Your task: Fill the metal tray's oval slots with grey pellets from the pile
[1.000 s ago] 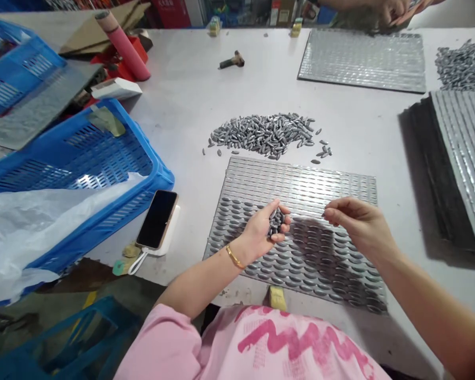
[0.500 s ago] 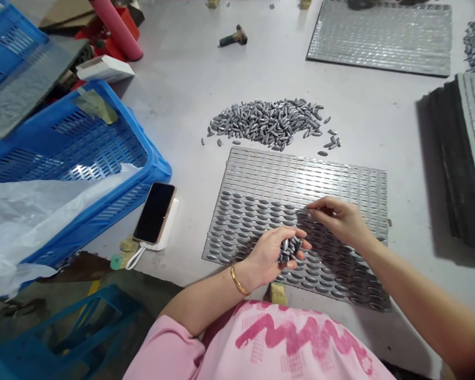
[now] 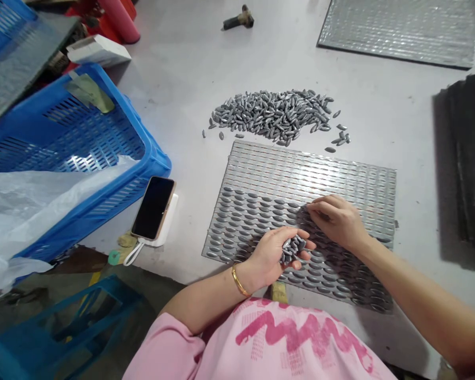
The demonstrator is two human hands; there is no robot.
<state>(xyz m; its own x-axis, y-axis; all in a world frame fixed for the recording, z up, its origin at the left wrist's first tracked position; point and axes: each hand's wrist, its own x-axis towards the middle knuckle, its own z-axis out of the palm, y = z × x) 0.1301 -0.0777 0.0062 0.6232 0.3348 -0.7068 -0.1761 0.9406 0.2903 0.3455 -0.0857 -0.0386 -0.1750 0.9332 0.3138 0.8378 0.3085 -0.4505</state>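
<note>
My left hand [image 3: 269, 257] is cupped palm up, its fingers curled round a handful of small grey spindle-shaped pieces [image 3: 292, 249]. It hovers over the near side of a flat metal tray [image 3: 301, 169] with rows of narrow slots. My right hand [image 3: 338, 219] is pinched, thumb and forefinger together, low over the tray just right of the left hand. What lies between those fingertips is too small to make out. Similar pieces sit in the tray's near rows, while the far rows show bare slots. Beyond the tray lies a loose heap of the same pieces [image 3: 273, 116].
On the left are a blue plastic crate [image 3: 154, 153] with a clear bag and a phone [image 3: 153, 207] on a white block. Another tray [image 3: 399, 31] lies at the far right, near a dark stack [image 3: 465, 163]. A dark tool [image 3: 238, 19] lies at the back.
The camera view has shifted slightly, so the tray and heap appear a little displaced. My right hand stays pinched at nearly the same spot; the left still holds its handful.
</note>
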